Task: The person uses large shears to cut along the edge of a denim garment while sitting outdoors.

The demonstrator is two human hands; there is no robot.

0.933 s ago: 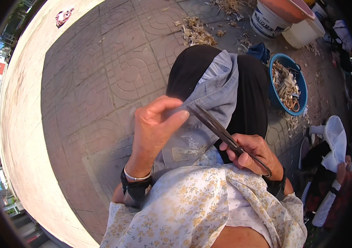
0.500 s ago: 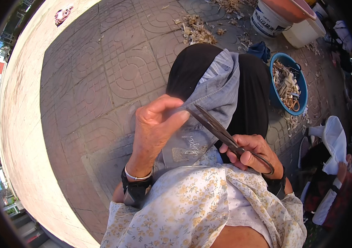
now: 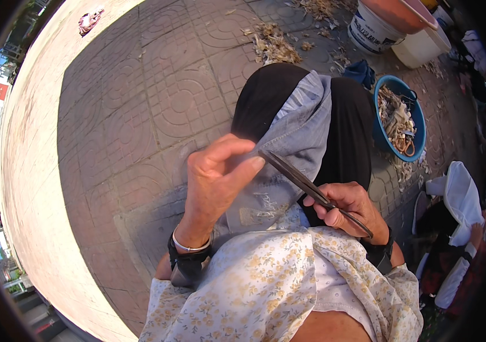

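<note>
My right hand (image 3: pixel 350 206) grips a pair of dark metal scissors (image 3: pixel 297 178) by the handles, over my lap. The blades lie together and point up and left. Close to their tips, the thumb and bent fingers of my left hand (image 3: pixel 214 174) come together in a pinch. Whatever sits between those fingertips, if anything, is too small to make out. Beneath both hands, a grey-blue denim cloth (image 3: pixel 306 134) is draped over my black trouser legs (image 3: pixel 348 122).
To the right stands a blue basin (image 3: pixel 379 137) of pale dry scraps. Farther off are a white bucket (image 3: pixel 365 34), a pink basin (image 3: pixel 400 14) and a heap of dry husks (image 3: pixel 274 45). Another person's sleeved arm (image 3: pixel 454 279) shows at right.
The scissor blades, slightly apart before, have come together near my left fingertips. My left hand keeps its pinch almost in the same place.
</note>
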